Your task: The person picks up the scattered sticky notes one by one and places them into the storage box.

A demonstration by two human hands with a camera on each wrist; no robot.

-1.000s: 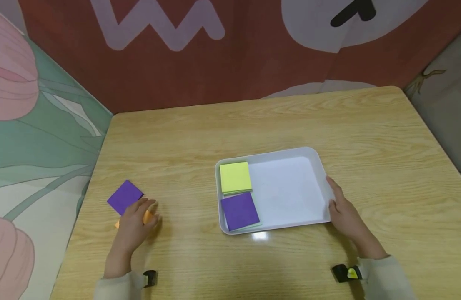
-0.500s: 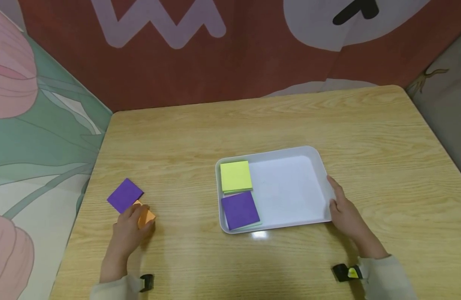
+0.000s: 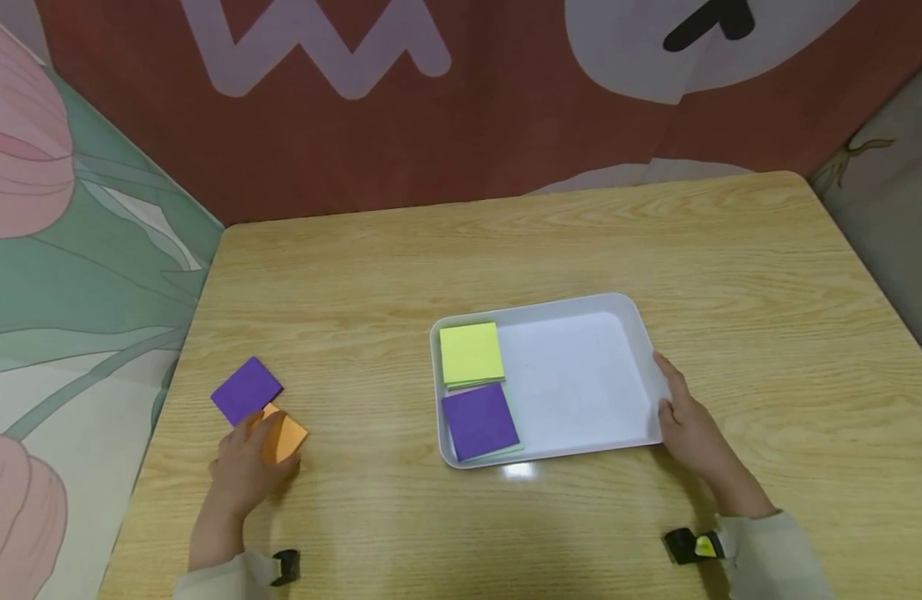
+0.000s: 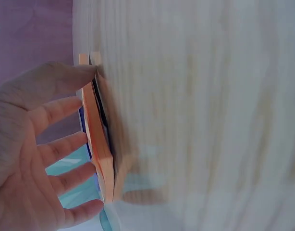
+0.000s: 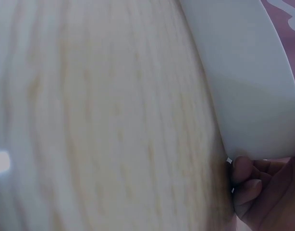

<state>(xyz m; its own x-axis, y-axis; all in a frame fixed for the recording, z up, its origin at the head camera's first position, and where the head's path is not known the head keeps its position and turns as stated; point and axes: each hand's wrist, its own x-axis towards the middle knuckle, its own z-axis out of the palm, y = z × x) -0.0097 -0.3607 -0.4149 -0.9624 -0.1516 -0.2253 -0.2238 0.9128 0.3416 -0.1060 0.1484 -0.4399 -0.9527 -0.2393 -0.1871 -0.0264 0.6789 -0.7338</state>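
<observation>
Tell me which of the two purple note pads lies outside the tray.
The purple pad on the bare table, beside the orange pad by the left hand; the other purple pad lies inside the white tray.

Wooden table bears a white tray, purple pad and orange pad
</observation>
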